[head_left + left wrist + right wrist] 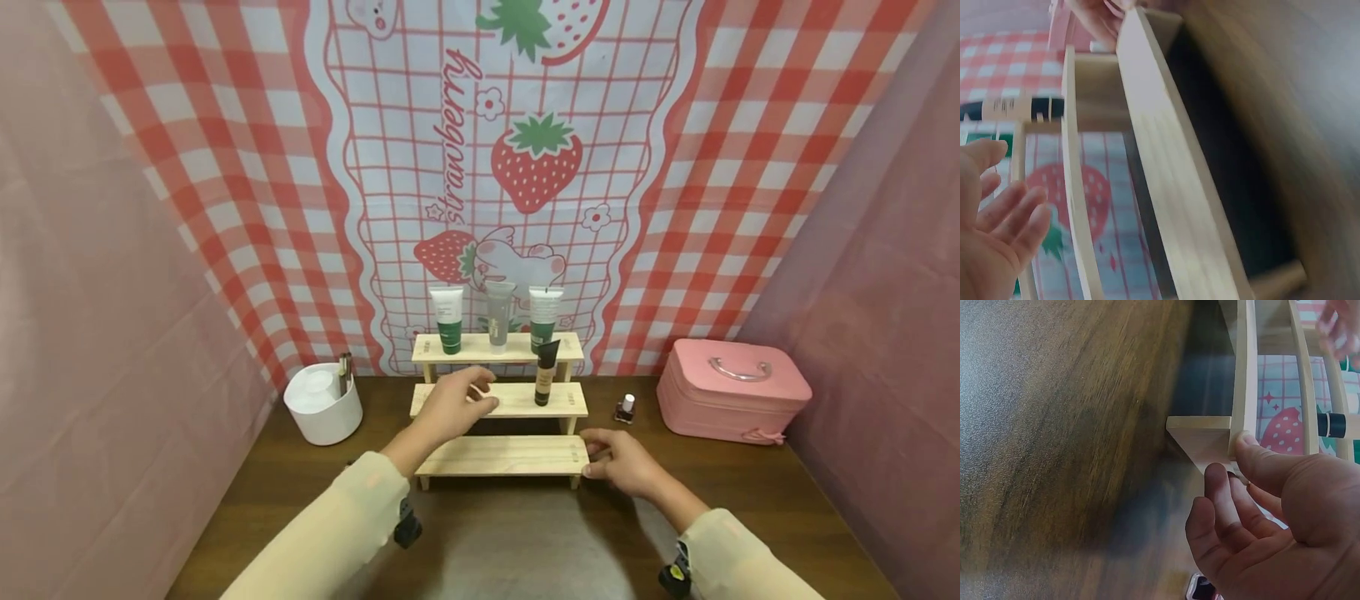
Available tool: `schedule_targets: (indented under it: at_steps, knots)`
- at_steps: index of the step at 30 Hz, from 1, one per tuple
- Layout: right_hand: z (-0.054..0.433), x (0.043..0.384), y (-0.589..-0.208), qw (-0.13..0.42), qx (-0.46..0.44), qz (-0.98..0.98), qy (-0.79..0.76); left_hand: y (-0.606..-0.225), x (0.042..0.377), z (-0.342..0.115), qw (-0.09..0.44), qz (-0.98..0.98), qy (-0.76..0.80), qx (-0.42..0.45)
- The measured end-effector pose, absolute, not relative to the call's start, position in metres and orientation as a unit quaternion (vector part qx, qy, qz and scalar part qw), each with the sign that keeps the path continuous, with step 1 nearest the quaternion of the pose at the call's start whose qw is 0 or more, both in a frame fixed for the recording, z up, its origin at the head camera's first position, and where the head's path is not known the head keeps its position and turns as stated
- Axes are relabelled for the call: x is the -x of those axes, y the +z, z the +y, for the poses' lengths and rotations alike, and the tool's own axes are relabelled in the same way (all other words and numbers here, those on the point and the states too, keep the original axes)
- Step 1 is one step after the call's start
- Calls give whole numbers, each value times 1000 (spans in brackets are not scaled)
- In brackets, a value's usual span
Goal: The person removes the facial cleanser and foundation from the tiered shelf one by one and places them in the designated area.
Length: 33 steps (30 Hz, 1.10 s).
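Note:
A three-tier wooden display stand (498,457) stands on the table in the head view. My right hand (626,463) grips the right end of its lowest step; in the right wrist view the thumb (1250,445) presses the board's edge and the fingers curl beside the leg. My left hand (452,406) hovers over the left part of the middle step, holding nothing, its fingers loosely bent. On that step's right side stands a beige tube with a black cap (544,382). The top step bears a green-and-white tube (448,321), a grey clear tube (498,321) and another green-and-white tube (543,317).
To the left is a white round holder (324,417) with brushes (345,372) in it. Right of the stand are a small dark nail polish bottle with a white cap (625,409) and a pink case (731,392). A strawberry-print cloth (525,242) hangs behind.

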State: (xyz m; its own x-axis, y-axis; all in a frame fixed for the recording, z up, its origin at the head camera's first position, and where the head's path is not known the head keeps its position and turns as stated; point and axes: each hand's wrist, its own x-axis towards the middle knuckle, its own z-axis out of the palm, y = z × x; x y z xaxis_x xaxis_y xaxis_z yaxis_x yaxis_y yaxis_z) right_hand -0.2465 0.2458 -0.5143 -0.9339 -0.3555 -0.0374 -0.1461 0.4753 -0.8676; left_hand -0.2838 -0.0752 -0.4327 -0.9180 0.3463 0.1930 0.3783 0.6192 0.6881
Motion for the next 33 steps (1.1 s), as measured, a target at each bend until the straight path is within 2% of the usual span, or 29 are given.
schedule_targets:
  at_steps: [6,15,24,33]
  knots:
    - [244,245,-512,103,144,856,-486,-428,295,-33,-7,-886,-420,194]
    - [244,243,-513,101,141,857,-484,-427,304,-3,14,-890,-412,193]
    - [244,245,-515,103,149,855,-485,-427,303,-2,34,-890,-407,202]
    - [246,243,-515,107,141,851,-494,-420,288,-28,21,-867,-461,190]
